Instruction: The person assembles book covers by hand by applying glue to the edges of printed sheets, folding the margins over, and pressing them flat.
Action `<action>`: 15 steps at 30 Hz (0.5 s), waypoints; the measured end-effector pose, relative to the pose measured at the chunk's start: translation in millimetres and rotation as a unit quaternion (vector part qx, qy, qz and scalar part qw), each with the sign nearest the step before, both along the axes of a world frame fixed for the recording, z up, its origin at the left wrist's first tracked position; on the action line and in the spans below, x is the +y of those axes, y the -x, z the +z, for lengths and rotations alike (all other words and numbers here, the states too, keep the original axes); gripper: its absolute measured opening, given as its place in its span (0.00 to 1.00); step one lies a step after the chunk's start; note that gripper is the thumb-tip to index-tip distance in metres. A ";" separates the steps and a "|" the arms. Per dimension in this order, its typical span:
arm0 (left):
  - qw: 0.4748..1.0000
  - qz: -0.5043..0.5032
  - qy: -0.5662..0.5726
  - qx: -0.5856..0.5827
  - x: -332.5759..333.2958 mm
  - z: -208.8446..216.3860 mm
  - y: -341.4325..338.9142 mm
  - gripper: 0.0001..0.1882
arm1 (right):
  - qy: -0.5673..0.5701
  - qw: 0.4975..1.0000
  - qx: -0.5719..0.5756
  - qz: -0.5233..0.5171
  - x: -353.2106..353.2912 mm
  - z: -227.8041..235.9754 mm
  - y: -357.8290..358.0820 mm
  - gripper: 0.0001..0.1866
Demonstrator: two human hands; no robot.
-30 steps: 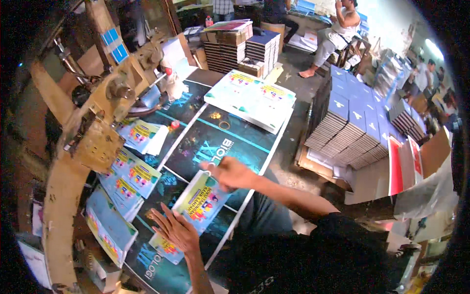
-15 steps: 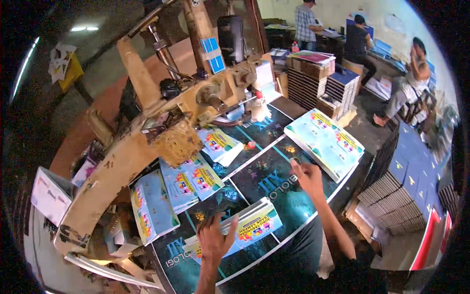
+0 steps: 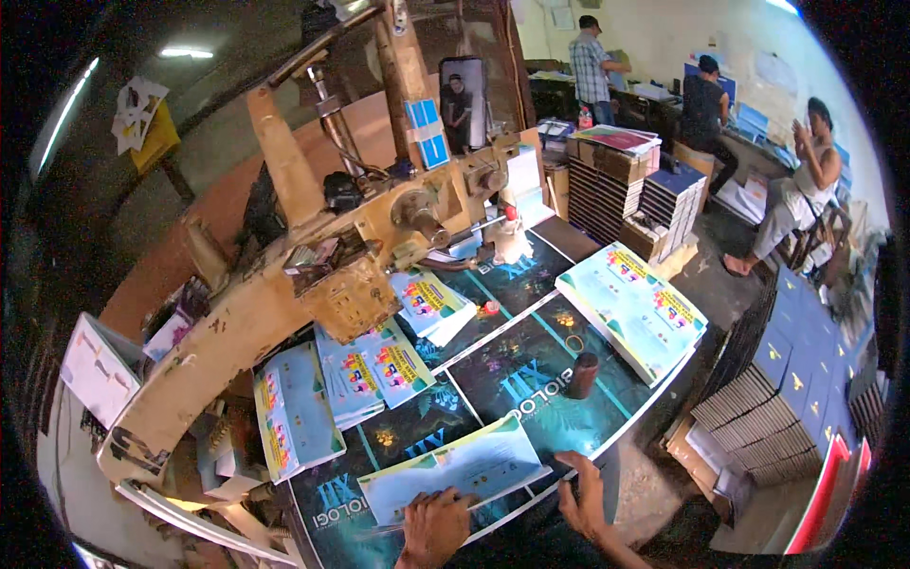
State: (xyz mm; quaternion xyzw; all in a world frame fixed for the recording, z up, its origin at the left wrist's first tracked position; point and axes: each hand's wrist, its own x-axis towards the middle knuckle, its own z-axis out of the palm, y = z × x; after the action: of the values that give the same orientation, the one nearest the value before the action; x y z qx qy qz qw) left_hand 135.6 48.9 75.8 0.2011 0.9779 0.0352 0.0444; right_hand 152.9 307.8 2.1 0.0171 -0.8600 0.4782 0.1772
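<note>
At the bottom centre, the left hand curls over the near edge of light-blue printed sheets [image 3: 474, 465], its grip unclear; the left hand [image 3: 434, 524] seems to be steadying them. The right hand [image 3: 583, 503], loose and empty, is just beside their right end; the next move likely calls for even pressure. Beyond, right of centre, stands a dark block [image 3: 581, 376].

left back dim | thin lamps [image 3: 187, 53] glow up high | right wall [image 3: 654, 43] bright | table [image 3: 586, 429] shiny | edges bend, corners black | dark bits grainy

booklets [image 3: 464, 465] (several) on dark tabletop [image 3: 559, 438]
</note>
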 end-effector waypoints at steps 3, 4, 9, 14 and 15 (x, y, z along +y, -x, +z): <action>0.999 -0.032 -0.028 0.000 -9.1 22.3 4.6 0.12 | -0.019 1.000 0.001 0.022 -2.2 -10.5 9.6 0.31; 0.995 -0.012 -0.095 0.001 -12.4 44.9 3.1 0.16 | -0.013 1.000 0.016 0.017 -2.1 -7.9 9.4 0.35; 0.731 0.113 -0.660 -0.136 -34.9 77.5 -8.8 0.19 | 0.229 0.939 -0.128 0.223 -21.0 64.5 39.8 0.53; 0.707 0.164 -0.680 -0.105 -77.7 -40.6 2.9 0.18 | 0.300 0.811 -0.225 0.449 -31.7 88.8 53.9 0.34; 0.685 0.196 -0.689 -0.131 -70.6 -35.3 3.2 0.17 | 0.313 0.813 -0.187 0.453 -36.8 87.7 48.9 0.24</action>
State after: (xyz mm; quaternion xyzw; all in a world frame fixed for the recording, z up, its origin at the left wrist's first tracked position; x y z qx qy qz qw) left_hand 132.4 -21.7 40.4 -0.0279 0.6794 0.7331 0.0129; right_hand 104.0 271.0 89.8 0.2585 -0.5751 0.7420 -0.2278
